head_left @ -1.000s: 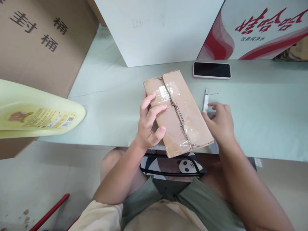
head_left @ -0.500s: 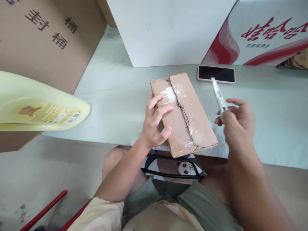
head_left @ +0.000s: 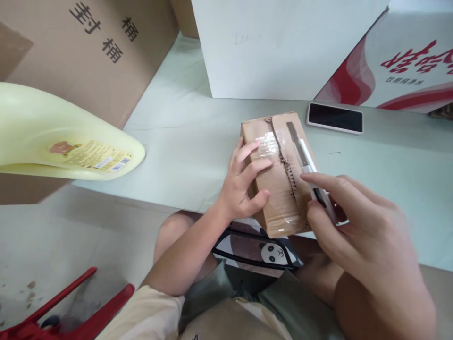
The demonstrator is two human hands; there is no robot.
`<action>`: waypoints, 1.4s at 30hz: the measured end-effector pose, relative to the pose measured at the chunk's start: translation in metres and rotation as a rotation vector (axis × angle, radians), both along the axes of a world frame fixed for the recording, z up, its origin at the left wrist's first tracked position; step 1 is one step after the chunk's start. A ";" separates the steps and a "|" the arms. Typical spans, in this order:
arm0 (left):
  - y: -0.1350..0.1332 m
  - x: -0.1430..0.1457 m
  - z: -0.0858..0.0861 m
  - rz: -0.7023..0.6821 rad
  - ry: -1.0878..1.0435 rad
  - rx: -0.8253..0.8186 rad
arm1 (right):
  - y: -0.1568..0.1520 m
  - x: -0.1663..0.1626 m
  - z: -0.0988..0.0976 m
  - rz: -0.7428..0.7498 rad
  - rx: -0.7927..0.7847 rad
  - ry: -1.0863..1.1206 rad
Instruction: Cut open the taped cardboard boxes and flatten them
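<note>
A small brown cardboard parcel [head_left: 279,189] with clear tape along a rough centre seam lies at the front edge of a pale green table [head_left: 198,141]. My left hand [head_left: 244,184] grips the parcel's left side, fingers curled over its top. My right hand [head_left: 354,222] holds a white utility knife [head_left: 304,160] with its blade out. The knife points away from me and hovers over the parcel's right half, just right of the seam.
A black phone [head_left: 334,117] lies on the table behind the parcel. Large cardboard boxes [head_left: 88,61], a white box [head_left: 279,47] and a red-and-white carton [head_left: 399,66] line the back. A pale yellow plastic item [head_left: 63,137] juts in at left; a red stool [head_left: 71,307] is below.
My right hand picked the knife up from the table, raised it, then brought it over the parcel with the blade extended. My left hand kept hold of the parcel.
</note>
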State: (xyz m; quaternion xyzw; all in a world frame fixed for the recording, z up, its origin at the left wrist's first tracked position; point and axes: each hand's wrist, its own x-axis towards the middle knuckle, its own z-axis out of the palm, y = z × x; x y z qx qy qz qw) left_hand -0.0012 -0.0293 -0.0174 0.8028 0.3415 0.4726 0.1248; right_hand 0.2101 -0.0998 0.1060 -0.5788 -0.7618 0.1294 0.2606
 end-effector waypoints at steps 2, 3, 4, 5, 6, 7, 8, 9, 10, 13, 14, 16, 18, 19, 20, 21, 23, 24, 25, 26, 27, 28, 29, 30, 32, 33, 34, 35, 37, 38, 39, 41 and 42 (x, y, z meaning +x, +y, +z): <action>0.000 0.001 0.000 0.008 0.000 0.000 | 0.000 0.001 -0.003 0.016 0.012 0.000; 0.000 0.001 -0.001 0.017 0.008 -0.001 | -0.002 0.001 -0.004 0.020 0.021 -0.001; 0.001 0.002 -0.001 0.024 0.017 -0.004 | -0.004 0.001 -0.004 0.021 0.033 -0.007; 0.001 0.002 -0.001 0.027 0.020 -0.005 | -0.006 0.000 -0.004 0.019 0.052 -0.021; 0.001 0.002 -0.001 0.023 0.014 -0.001 | -0.008 -0.002 -0.003 0.015 0.070 -0.043; 0.001 0.003 -0.001 0.015 0.003 0.008 | -0.010 -0.004 -0.003 0.008 0.090 -0.069; 0.002 0.003 -0.001 0.005 -0.010 0.018 | -0.012 -0.006 -0.002 0.006 0.112 -0.096; 0.002 0.003 -0.001 -0.002 -0.020 0.027 | -0.014 -0.008 -0.002 0.013 0.130 -0.119; 0.002 0.003 -0.001 -0.007 -0.027 0.036 | -0.015 -0.011 -0.003 0.023 0.135 -0.139; 0.003 0.003 0.000 -0.014 -0.034 0.028 | -0.015 -0.018 -0.007 0.016 0.145 -0.152; 0.003 0.003 0.000 -0.015 -0.037 0.022 | -0.015 -0.020 -0.008 0.009 0.152 -0.144; 0.003 0.004 0.000 -0.009 -0.037 0.013 | -0.014 -0.024 -0.010 0.012 0.178 -0.123; 0.003 0.005 0.000 -0.001 -0.028 0.010 | -0.013 -0.028 -0.010 0.031 0.198 -0.092; 0.003 0.005 -0.001 -0.001 -0.026 0.010 | -0.012 -0.030 -0.009 0.031 0.214 -0.070; 0.003 0.005 -0.001 -0.001 -0.028 0.006 | -0.012 -0.032 -0.007 0.026 0.228 -0.045; 0.003 0.005 -0.001 -0.001 -0.032 -0.001 | -0.011 -0.033 -0.006 0.027 0.245 -0.015; 0.002 0.006 -0.002 0.003 -0.042 -0.013 | -0.010 -0.035 -0.005 0.067 0.267 0.047; 0.001 0.006 -0.003 0.008 -0.044 -0.019 | -0.010 -0.035 -0.005 0.104 0.271 0.077; 0.001 0.006 -0.003 0.014 -0.045 -0.022 | -0.009 -0.035 -0.006 0.147 0.272 0.098; 0.000 0.006 -0.003 0.019 -0.046 -0.020 | -0.009 -0.034 -0.007 0.190 0.269 0.111; 0.000 0.006 -0.003 0.020 -0.048 -0.019 | -0.008 -0.034 -0.008 0.226 0.266 0.116; -0.001 0.006 -0.003 0.020 -0.049 -0.023 | -0.007 -0.033 -0.009 0.255 0.259 0.113; -0.001 0.007 -0.003 0.020 -0.049 -0.030 | -0.007 -0.032 -0.010 0.282 0.249 0.104; -0.001 0.007 -0.003 0.019 -0.047 -0.038 | -0.006 -0.032 -0.010 0.309 0.240 0.087; -0.003 0.007 -0.003 0.022 -0.035 -0.064 | -0.004 -0.032 -0.010 0.364 0.214 0.030; -0.003 0.007 -0.003 0.028 -0.031 -0.072 | -0.003 -0.033 -0.011 0.391 0.201 -0.008; -0.004 0.006 -0.002 0.035 -0.029 -0.079 | -0.003 -0.033 -0.011 0.411 0.190 -0.044; -0.005 0.006 -0.002 0.042 -0.028 -0.087 | -0.002 -0.034 -0.011 0.425 0.185 -0.068; -0.007 0.006 0.001 0.052 -0.024 -0.107 | -0.002 -0.034 -0.012 0.441 0.174 -0.071; -0.008 0.006 0.002 0.049 -0.020 -0.116 | -0.002 -0.034 -0.013 0.442 0.172 -0.051; -0.008 0.005 0.003 0.042 -0.018 -0.120 | -0.002 -0.034 -0.014 0.443 0.167 -0.023; -0.008 0.005 0.003 0.020 -0.027 -0.111 | -0.003 -0.033 -0.014 0.441 0.146 0.042; -0.007 0.005 0.003 0.012 -0.037 -0.097 | -0.003 -0.032 -0.014 0.443 0.136 0.067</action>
